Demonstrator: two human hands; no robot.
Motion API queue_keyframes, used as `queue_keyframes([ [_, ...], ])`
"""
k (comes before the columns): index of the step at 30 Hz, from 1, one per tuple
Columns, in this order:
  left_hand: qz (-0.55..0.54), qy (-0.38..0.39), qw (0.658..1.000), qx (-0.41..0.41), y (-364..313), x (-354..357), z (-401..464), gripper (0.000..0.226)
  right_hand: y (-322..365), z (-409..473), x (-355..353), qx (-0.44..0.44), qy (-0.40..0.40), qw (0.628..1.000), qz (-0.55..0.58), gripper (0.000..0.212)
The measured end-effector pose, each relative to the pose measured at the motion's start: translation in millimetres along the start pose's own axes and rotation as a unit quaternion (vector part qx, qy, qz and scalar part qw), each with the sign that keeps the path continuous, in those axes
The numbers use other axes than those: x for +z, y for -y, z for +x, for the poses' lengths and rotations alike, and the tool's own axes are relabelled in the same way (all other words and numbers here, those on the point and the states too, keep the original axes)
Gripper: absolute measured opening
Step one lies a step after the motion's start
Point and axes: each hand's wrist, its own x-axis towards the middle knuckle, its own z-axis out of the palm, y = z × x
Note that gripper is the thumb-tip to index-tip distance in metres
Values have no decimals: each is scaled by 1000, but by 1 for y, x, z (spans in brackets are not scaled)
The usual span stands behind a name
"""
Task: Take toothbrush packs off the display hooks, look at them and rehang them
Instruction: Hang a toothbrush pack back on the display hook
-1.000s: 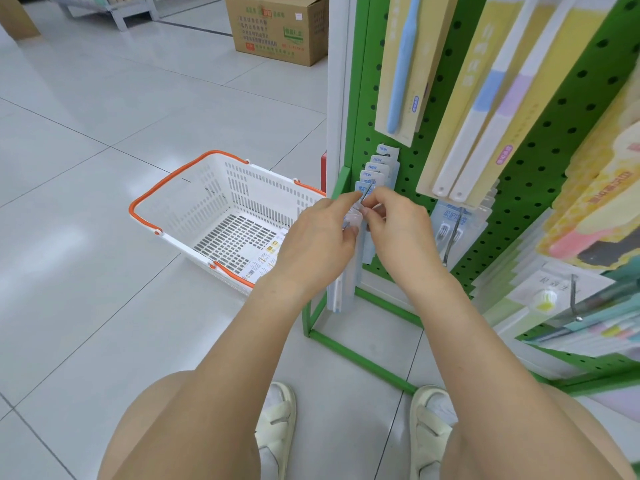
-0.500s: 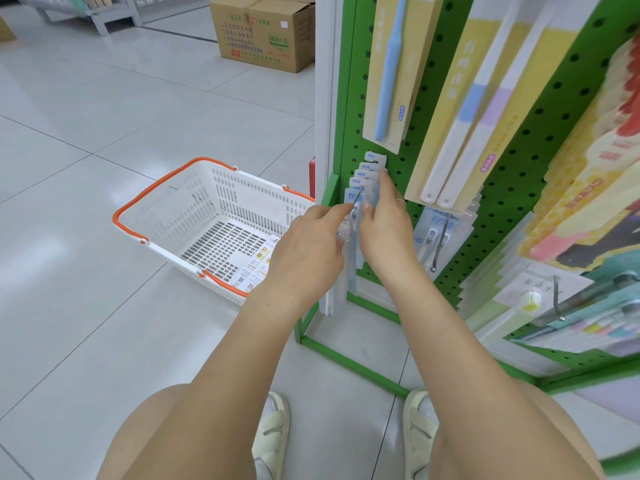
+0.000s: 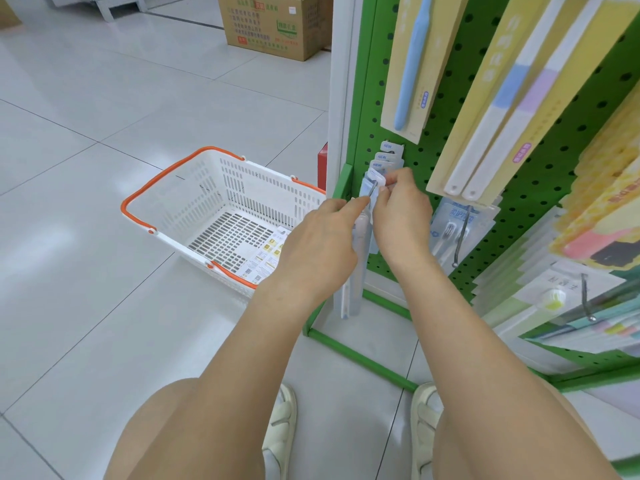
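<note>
A narrow pale-blue toothbrush pack point(image 3: 354, 289) hangs edge-on at the tip of a low display hook point(image 3: 372, 190) on the green pegboard point(image 3: 485, 188). My left hand point(image 3: 318, 247) pinches the pack near its top from the left. My right hand point(image 3: 401, 216) pinches its white top tab beside the hook's end. Behind them, several more packs point(image 3: 388, 157) marked NEW hang on the same hook.
A white shopping basket point(image 3: 194, 188) with orange handles stands on the tiled floor to the left, leaflets in its bottom. A cardboard box point(image 3: 273, 26) sits further back. Large yellow toothbrush packs point(image 3: 498, 109) hang above, another hook point(image 3: 460, 237) with packs to the right.
My right hand has come back from the row of hanging packs to the front pack's top tab. My left hand keeps its pinch on the pack.
</note>
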Motion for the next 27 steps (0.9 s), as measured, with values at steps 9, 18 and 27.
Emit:
queue_keyframes([
  [9,22,21,999,-10,0,-4,-3,71,1,-15,-16,-87,15,983,-161,25],
  [18,48,53,997,-16,-6,-4,-5,81,0,-57,-55,-141,58,968,-201,17],
  [27,-242,-125,962,-32,-16,-22,-8,47,-10,-70,-86,-87,64,992,63,8],
])
